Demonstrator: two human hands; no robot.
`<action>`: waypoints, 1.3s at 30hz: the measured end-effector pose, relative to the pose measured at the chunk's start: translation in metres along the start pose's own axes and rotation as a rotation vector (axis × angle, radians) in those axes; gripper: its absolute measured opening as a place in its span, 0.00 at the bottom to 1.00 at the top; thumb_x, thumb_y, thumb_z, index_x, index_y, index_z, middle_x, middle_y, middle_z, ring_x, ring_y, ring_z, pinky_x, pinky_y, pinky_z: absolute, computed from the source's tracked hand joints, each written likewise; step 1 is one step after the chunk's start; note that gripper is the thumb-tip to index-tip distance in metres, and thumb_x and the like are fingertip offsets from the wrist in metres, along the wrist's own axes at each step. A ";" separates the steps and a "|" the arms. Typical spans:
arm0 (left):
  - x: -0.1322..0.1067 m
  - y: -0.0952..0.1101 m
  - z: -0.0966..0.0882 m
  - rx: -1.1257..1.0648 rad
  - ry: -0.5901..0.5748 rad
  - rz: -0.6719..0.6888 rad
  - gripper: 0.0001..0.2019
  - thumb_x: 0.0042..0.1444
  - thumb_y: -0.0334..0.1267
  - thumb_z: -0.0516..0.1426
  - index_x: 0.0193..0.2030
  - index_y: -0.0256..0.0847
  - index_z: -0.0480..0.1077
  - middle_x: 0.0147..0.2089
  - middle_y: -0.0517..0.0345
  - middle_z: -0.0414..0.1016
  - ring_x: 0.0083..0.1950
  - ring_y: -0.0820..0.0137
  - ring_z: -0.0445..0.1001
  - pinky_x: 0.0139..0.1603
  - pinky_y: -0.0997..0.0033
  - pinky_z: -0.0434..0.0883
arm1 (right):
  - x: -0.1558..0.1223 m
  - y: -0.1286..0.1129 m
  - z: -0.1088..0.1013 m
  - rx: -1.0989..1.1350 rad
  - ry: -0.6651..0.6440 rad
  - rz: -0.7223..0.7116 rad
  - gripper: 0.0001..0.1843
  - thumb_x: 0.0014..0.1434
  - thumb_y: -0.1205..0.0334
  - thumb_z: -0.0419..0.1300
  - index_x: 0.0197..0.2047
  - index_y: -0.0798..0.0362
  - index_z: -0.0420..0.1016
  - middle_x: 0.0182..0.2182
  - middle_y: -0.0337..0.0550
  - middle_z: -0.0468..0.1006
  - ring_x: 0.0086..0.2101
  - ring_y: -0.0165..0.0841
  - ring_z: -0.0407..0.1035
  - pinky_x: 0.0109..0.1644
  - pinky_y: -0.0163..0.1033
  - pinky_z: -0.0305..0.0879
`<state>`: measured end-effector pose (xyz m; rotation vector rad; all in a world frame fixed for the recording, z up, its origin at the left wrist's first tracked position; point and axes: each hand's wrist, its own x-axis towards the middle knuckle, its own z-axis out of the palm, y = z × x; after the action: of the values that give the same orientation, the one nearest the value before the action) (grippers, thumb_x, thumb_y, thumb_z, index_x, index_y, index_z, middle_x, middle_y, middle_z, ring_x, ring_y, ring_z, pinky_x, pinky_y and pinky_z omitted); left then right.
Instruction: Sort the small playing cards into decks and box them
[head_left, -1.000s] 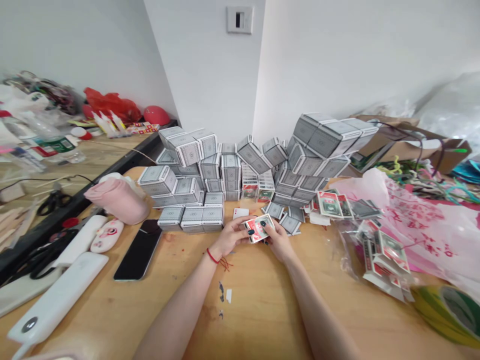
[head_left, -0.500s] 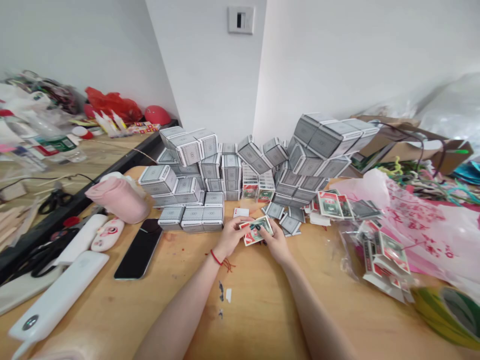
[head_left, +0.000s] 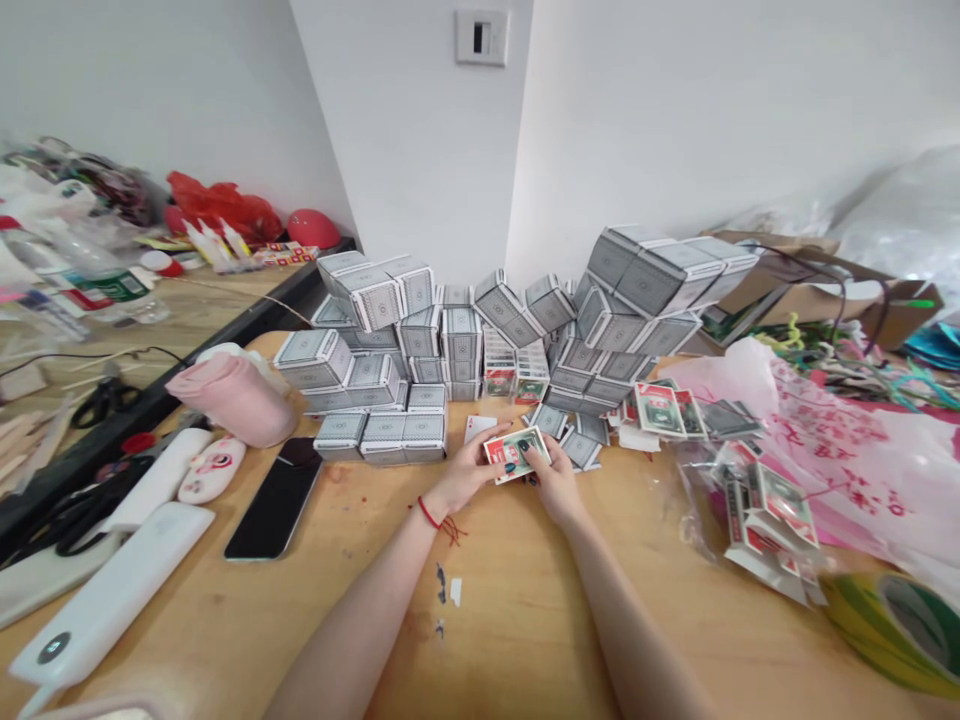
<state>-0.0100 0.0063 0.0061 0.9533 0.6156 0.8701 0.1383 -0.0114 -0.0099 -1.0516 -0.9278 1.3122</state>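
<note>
Both my hands hold one small red, green and white card box (head_left: pixel 516 453) just above the wooden table (head_left: pixel 525 620). My left hand (head_left: pixel 469 470), with a red string round the wrist, grips its left side with curled fingers. My right hand (head_left: pixel 551 477) pinches its right side, dark-painted nails on top. Right behind it rises a pile of grey patterned card boxes (head_left: pixel 450 340). A single playing card (head_left: pixel 478 426) lies flat near my left fingers.
A black phone (head_left: pixel 274 498), a pink roll (head_left: pixel 232 398), white cases (head_left: pixel 112 592) and scissors (head_left: pixel 71 520) lie left. Flat red-green box blanks in clear wrap (head_left: pixel 772 510) and a pink plastic bag (head_left: pixel 847 450) lie right. A green tape roll (head_left: pixel 900 625) sits at the lower right.
The box has been turned and shifted slightly in my fingers; both hands stay in nearly the same place before the pile.
</note>
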 end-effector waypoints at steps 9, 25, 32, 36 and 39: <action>0.000 -0.003 -0.003 -0.013 -0.092 0.041 0.34 0.44 0.29 0.60 0.59 0.45 0.54 0.57 0.49 0.61 0.52 0.63 0.66 0.50 0.67 0.63 | 0.002 0.002 -0.002 -0.003 0.063 0.025 0.18 0.46 0.52 0.60 0.39 0.51 0.66 0.22 0.35 0.68 0.19 0.25 0.58 0.20 0.31 0.54; -0.002 -0.004 0.006 -0.056 0.001 -0.053 0.26 0.43 0.34 0.62 0.51 0.38 0.63 0.52 0.46 0.68 0.50 0.60 0.69 0.49 0.58 0.68 | 0.005 0.001 -0.003 0.031 0.126 -0.013 0.16 0.46 0.52 0.60 0.36 0.52 0.67 0.21 0.34 0.67 0.18 0.24 0.55 0.20 0.30 0.50; 0.002 -0.002 0.011 0.094 0.081 -0.137 0.20 0.43 0.41 0.62 0.42 0.31 0.69 0.42 0.42 0.74 0.38 0.63 0.75 0.41 0.63 0.72 | 0.005 -0.002 -0.005 0.015 0.202 -0.063 0.18 0.46 0.52 0.60 0.38 0.51 0.67 0.24 0.36 0.69 0.19 0.25 0.57 0.20 0.31 0.51; 0.002 -0.001 0.008 0.047 0.053 -0.144 0.20 0.42 0.41 0.62 0.41 0.32 0.69 0.43 0.44 0.74 0.40 0.61 0.75 0.43 0.62 0.71 | 0.005 -0.003 -0.005 0.048 0.169 -0.049 0.17 0.46 0.53 0.60 0.38 0.51 0.68 0.24 0.36 0.70 0.19 0.25 0.57 0.20 0.30 0.51; 0.001 0.001 0.006 0.058 0.029 -0.158 0.19 0.42 0.41 0.62 0.40 0.31 0.70 0.43 0.44 0.74 0.40 0.61 0.75 0.43 0.62 0.71 | 0.005 -0.003 -0.006 0.075 0.173 -0.027 0.16 0.45 0.54 0.60 0.38 0.51 0.69 0.23 0.36 0.70 0.19 0.25 0.57 0.21 0.31 0.51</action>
<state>-0.0048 0.0051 0.0096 0.9319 0.7342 0.7293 0.1452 -0.0071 -0.0091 -1.0725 -0.7547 1.2046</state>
